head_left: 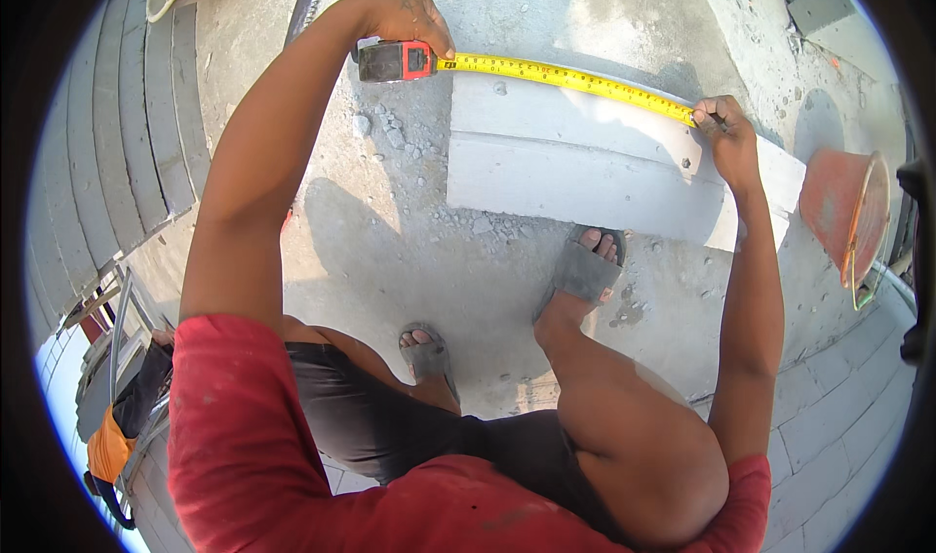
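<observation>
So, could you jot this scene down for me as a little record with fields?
Left hand: holds the tape beside its red-and-black case
Right hand: pinches the other end
Tape state: yellow, pulled out along the far edge of a pale block
Right of block: reddish bucket
Footwear: dark sandals
</observation>
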`<act>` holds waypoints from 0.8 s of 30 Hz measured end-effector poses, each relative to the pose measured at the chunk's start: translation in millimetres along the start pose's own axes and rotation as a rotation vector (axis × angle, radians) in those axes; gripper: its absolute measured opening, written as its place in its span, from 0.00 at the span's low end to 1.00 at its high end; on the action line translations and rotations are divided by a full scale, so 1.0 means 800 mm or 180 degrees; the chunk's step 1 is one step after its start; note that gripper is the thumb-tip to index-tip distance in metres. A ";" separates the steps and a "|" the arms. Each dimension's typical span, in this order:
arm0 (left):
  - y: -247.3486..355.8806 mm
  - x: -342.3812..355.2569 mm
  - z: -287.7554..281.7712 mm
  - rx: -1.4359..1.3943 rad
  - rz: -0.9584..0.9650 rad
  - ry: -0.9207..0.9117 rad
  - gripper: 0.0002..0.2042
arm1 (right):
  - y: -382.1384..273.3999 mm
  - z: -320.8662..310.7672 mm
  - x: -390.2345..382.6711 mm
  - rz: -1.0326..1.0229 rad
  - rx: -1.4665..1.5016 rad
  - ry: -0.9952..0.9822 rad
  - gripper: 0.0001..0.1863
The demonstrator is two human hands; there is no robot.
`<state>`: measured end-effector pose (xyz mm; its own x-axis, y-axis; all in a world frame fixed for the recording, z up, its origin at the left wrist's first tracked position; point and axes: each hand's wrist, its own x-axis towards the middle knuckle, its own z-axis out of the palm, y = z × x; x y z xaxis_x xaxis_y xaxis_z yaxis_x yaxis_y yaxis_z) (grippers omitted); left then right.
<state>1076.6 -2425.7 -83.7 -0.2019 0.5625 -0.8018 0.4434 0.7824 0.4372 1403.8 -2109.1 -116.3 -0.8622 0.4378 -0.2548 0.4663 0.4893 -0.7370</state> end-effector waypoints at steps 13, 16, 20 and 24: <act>-0.012 0.010 0.015 0.0030 -0.0068 0.0005 0.20 | 0.004 -0.004 0.007 0.0031 -0.0119 -0.0210 0.03; -0.014 0.012 0.014 -0.0062 -0.0008 -0.0051 0.20 | 0.006 -0.003 0.007 -0.0025 -0.0065 -0.0193 0.03; -0.016 0.013 0.015 -0.0067 0.0035 -0.0027 0.21 | 0.009 -0.003 0.009 0.0032 -0.0166 -0.0170 0.03; -0.016 0.013 0.016 -0.0117 0.0020 -0.0008 0.20 | 0.008 -0.002 0.008 0.0012 -0.0197 -0.0139 0.03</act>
<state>1080.0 -2432.7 -102.9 -0.1970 0.5667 -0.8000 0.4121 0.7883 0.4569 1401.4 -2101.7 -121.6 -0.8677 0.4069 -0.2856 0.4796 0.5340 -0.6963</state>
